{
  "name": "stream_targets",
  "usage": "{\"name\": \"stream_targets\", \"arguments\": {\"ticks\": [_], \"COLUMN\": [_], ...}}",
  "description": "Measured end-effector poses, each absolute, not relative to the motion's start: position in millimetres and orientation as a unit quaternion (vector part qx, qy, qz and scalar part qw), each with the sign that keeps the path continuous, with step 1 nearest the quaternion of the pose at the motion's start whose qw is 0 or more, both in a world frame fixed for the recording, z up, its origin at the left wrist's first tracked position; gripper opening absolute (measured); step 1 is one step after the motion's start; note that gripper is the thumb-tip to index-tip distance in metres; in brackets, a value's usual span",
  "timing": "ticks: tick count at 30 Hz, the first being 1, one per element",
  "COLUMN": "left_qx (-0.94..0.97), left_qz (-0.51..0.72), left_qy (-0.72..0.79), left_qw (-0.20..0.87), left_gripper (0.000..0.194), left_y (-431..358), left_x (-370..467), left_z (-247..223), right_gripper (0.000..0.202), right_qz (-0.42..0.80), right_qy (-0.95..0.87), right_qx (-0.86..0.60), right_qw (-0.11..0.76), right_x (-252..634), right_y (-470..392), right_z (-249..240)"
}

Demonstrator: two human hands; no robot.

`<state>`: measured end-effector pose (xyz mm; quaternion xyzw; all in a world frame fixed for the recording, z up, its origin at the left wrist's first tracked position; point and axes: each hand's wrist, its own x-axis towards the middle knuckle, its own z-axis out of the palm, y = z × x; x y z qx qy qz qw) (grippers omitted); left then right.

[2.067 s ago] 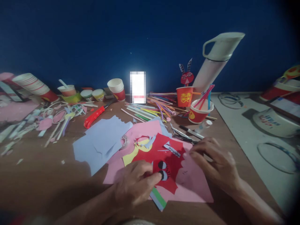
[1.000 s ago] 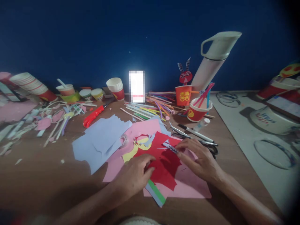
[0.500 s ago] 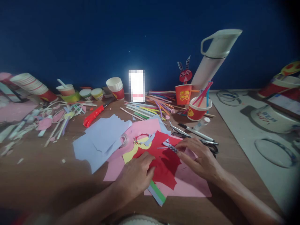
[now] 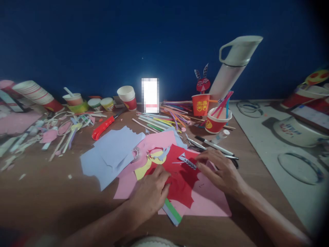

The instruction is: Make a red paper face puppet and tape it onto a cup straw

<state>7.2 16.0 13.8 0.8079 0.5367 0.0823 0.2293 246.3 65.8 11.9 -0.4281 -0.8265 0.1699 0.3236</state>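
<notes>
A narrow pale paper strip with dark leaf-like markings (image 4: 189, 162) lies on a sheet of red paper (image 4: 183, 187) with jagged edges. Just right of the strip is my right hand (image 4: 218, 173), thumb and fingers apart, its tips close to the strip's end. My left hand (image 4: 151, 188) rests on the red paper's left part, fingers bent, with a gap between thumb and forefinger; I see nothing in it. From beneath this hand a green and pale-blue paper strip (image 4: 172, 212) sticks out. Pink paper (image 4: 214, 202) lies under the red sheet.
Pale-blue sheets (image 4: 113, 151) and a red-handled cutter (image 4: 103, 127) lie left. Coloured pipe cleaners (image 4: 159, 120) spread behind. Pens (image 4: 218, 146) lie right, near a small bottle (image 4: 220, 136), a red cup with a rabbit-like figure (image 4: 200, 104) and a tall flask (image 4: 228, 72).
My right hand has let go of the marked paper strip and drawn slightly right, its fingers opening. The strip now lies on the red paper. My left hand has barely moved.
</notes>
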Motion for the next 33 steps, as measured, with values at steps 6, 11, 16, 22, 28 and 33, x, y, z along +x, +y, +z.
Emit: {"name": "stream_targets", "arguments": {"ticks": [6, 11, 16, 22, 28, 33], "left_qx": [0.817, 0.821, 0.826, 0.828, 0.826, 0.787], "left_qz": [0.067, 0.068, 0.058, 0.047, 0.091, 0.195], "left_qy": [0.527, 0.523, 0.518, 0.518, 0.51, 0.51], "left_qw": [0.225, 0.218, 0.215, 0.208, 0.222, 0.287], "left_gripper": [0.018, 0.018, 0.02, 0.019, 0.018, 0.016], "left_y": [16, 16, 15, 16, 17, 16], "left_x": [7, 7, 6, 6, 5, 4], "left_z": [18, 18, 17, 17, 16, 24], "right_gripper": [0.012, 0.016, 0.017, 0.013, 0.01, 0.014], "right_qz": [0.13, 0.069, 0.049, 0.081, 0.169, 0.369], "right_qy": [-0.83, -0.85, -0.865, -0.852, -0.806, -0.685], "right_qx": [-0.46, -0.465, -0.468, -0.48, -0.504, -0.552], "right_qw": [0.288, 0.237, 0.174, 0.192, 0.259, 0.299], "right_x": [247, 236, 223, 221, 232, 232], "right_y": [73, 77, 77, 79, 82, 72], "right_z": [-2, -8, -3, -7, -2, 11]}}
